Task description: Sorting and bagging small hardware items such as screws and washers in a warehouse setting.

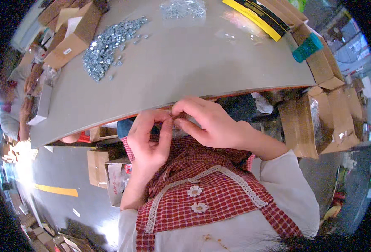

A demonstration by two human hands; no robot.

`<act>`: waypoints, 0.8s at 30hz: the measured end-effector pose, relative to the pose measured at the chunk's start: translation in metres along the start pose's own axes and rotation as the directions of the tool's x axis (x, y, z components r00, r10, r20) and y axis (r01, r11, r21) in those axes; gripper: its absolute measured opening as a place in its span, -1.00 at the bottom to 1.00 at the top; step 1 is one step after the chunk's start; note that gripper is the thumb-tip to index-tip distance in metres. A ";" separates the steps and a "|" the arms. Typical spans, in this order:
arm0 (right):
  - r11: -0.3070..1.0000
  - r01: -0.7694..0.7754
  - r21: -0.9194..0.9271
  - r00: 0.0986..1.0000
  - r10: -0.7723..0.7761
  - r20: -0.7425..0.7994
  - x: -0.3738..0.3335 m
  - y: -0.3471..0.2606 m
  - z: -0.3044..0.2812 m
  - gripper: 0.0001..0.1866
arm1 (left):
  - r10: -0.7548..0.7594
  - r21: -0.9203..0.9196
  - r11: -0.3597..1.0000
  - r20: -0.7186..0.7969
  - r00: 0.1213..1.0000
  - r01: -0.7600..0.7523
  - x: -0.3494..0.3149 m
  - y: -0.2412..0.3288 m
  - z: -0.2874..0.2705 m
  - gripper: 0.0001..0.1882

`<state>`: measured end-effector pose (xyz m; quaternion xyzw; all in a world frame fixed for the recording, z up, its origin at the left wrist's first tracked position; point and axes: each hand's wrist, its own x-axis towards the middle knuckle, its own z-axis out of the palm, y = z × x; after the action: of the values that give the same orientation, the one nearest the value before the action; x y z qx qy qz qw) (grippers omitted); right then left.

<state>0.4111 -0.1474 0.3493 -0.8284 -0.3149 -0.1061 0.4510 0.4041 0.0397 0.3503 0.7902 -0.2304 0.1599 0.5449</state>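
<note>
In front of the table's near edge, over my lap, my left hand [150, 136] and my right hand [210, 124] meet with their fingertips pinched close together. What lies between the fingers is too small and too covered to name. A pale, see-through patch [179, 132] shows just under the fingertips; I cannot tell what it is. On the table [173, 67] ahead, a heap of small shiny metal parts [105, 48] spreads toward the left. Farther back lies a clear plastic bag [183, 8] filled with similar small metal parts.
Small clear plastic bags [244, 25] lie at the back right beside a black and yellow strip [259, 17]. A teal roll [307, 47] rests on a cardboard box [324, 63]. Open cartons [307, 122] stand right of my lap. Another person's arm [26, 109] is at the far left.
</note>
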 end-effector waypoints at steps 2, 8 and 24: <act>1.000 -0.019 0.007 1.000 0.019 0.017 -0.002 0.000 -0.007 -0.85 | -0.023 0.028 0.999 0.040 0.999 0.021 0.004 0.003 0.002 -0.90; 0.996 -0.078 0.045 0.997 0.078 0.002 -0.027 0.001 -0.029 -0.86 | 0.045 -0.086 0.996 0.088 0.995 -0.037 0.004 -0.002 0.020 -0.93; 0.953 -0.202 0.225 0.059 0.242 -0.969 -0.191 0.019 -0.173 -0.87 | -0.200 -0.369 0.901 0.109 0.974 0.226 0.021 -0.036 0.063 -0.94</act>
<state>0.2926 -0.3774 0.3475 -0.5730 0.1974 -0.5578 0.5670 0.4409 -0.0128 0.3104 0.6953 -0.1875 0.0247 0.6934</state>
